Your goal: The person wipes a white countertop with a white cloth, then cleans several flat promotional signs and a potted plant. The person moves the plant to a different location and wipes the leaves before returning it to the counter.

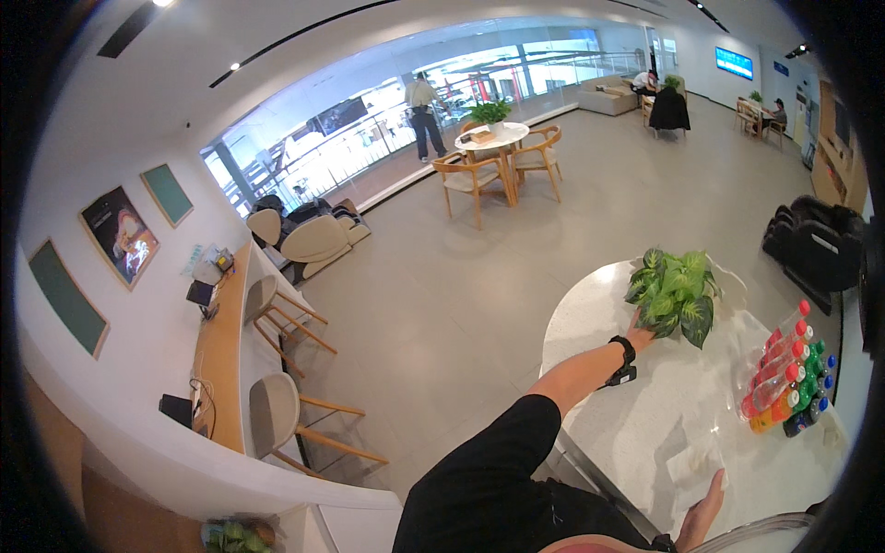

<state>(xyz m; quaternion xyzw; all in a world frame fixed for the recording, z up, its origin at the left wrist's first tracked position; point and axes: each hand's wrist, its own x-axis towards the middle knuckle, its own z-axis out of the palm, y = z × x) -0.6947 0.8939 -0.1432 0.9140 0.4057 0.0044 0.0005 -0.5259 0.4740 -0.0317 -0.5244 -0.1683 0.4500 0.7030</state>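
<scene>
My left arm (576, 376), with a dark band and a small device at the wrist, stretches across the white speckled counter (636, 405). At its end my left hand (640, 334) meets a leafy green plant (678, 293); the leaves hide its fingers and whatever stands beneath them. My right hand (705, 512) is low in the picture, close to the counter's near side. A thin white tissue (696, 465) is at its fingers, pale against the white top, with a shadow beside it. Right of the plant, several bottles (784, 373) with red, green and blue parts stand grouped together.
Along the left wall runs a wooden ledge (221, 369) with stools (274, 415) and small devices. A round table (493, 136) with chairs and a plant stands farther off. A person (423, 115) stands by the glass. A black massage chair (811, 241) is at right.
</scene>
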